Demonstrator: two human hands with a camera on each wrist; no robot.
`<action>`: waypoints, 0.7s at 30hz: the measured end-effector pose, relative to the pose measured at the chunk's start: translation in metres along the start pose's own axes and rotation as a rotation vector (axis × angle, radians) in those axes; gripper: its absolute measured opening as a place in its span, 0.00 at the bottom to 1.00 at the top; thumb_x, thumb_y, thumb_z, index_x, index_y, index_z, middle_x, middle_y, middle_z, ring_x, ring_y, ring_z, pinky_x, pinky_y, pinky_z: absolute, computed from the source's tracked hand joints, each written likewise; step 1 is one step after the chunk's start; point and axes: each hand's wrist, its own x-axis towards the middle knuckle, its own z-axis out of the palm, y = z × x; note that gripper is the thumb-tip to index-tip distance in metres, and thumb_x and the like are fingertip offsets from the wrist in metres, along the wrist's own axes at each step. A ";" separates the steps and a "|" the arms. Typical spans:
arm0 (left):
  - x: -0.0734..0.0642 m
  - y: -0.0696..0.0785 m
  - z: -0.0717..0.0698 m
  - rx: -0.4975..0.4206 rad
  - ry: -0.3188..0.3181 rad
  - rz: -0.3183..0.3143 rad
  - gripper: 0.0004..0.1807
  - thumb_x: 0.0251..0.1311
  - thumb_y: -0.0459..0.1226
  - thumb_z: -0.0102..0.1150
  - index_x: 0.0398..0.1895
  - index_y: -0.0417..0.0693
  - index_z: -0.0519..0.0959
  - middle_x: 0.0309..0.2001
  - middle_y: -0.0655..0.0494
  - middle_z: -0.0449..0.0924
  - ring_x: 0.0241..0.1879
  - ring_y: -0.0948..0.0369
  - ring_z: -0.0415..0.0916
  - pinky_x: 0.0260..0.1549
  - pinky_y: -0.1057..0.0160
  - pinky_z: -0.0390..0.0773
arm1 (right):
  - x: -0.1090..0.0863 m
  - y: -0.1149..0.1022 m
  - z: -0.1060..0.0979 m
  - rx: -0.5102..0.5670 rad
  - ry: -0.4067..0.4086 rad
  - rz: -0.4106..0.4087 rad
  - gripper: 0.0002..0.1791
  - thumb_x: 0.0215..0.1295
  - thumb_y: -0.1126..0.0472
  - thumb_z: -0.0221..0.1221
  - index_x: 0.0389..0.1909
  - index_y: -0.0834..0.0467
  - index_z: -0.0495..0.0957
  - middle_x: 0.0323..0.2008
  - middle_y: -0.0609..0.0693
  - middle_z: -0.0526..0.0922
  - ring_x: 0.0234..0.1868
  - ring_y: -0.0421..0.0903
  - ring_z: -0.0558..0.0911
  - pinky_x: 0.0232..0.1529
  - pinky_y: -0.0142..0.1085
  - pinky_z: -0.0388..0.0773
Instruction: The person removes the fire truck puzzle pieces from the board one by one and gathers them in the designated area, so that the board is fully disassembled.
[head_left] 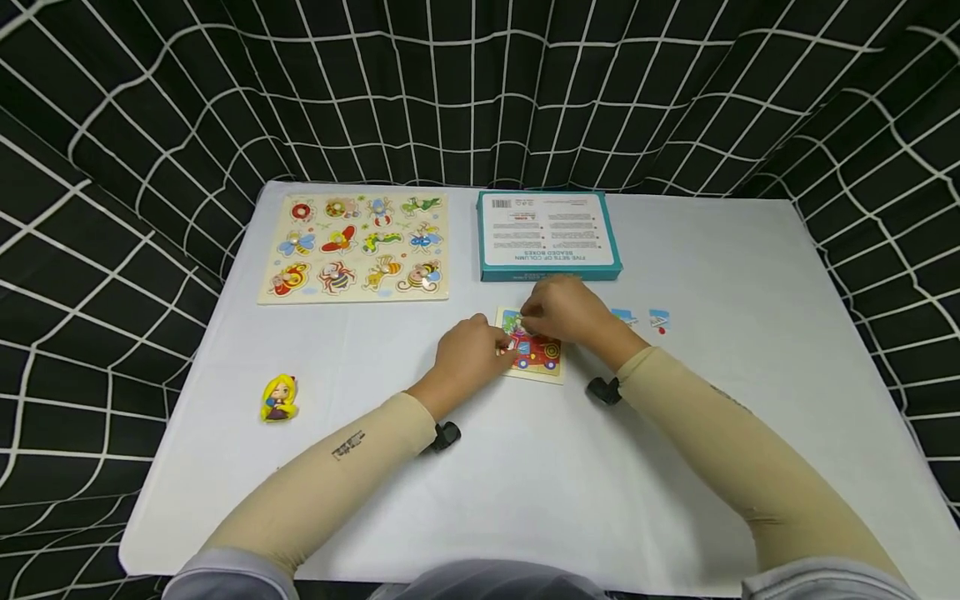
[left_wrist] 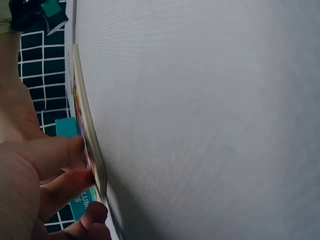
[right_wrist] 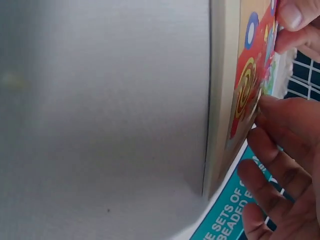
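A small wooden jigsaw puzzle with a red vehicle picture lies on the table, its thick pale edge side-on in the left wrist view. My left hand is at its left side, with thumb and fingertips touching the picture face. From the far right, my right hand reaches over the board. In the right wrist view, the thumb and index finger of this right hand pinch the thin edge of a puzzle piece at the picture. The fingers cover much of that piece. Its other fingers are spread loosely.
Two loose puzzle pieces, one with a red spot, lie right of the right hand. A teal box stands behind the puzzle. A wooden insect puzzle board lies back left, and a yellow-haired figurine at left.
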 end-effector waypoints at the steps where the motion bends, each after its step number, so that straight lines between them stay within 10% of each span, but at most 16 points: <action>1: 0.000 0.000 0.000 0.003 0.001 0.001 0.11 0.58 0.50 0.67 0.35 0.56 0.89 0.29 0.58 0.73 0.27 0.61 0.71 0.21 0.63 0.70 | 0.000 0.000 0.000 0.000 0.000 -0.004 0.11 0.59 0.55 0.69 0.37 0.57 0.88 0.34 0.46 0.85 0.41 0.47 0.80 0.49 0.43 0.73; 15: 0.000 0.006 0.000 0.062 0.007 0.003 0.15 0.55 0.54 0.68 0.19 0.59 0.83 0.23 0.61 0.72 0.24 0.60 0.72 0.19 0.59 0.69 | 0.000 0.001 -0.008 0.006 0.081 -0.010 0.07 0.52 0.54 0.68 0.28 0.53 0.84 0.27 0.42 0.79 0.32 0.44 0.75 0.42 0.40 0.71; 21: -0.003 0.005 -0.003 0.082 0.004 -0.011 0.17 0.55 0.56 0.68 0.18 0.59 0.81 0.22 0.61 0.70 0.24 0.60 0.69 0.21 0.59 0.67 | -0.014 0.038 -0.028 0.134 0.059 0.141 0.06 0.53 0.58 0.69 0.31 0.55 0.85 0.30 0.45 0.82 0.35 0.46 0.77 0.41 0.41 0.74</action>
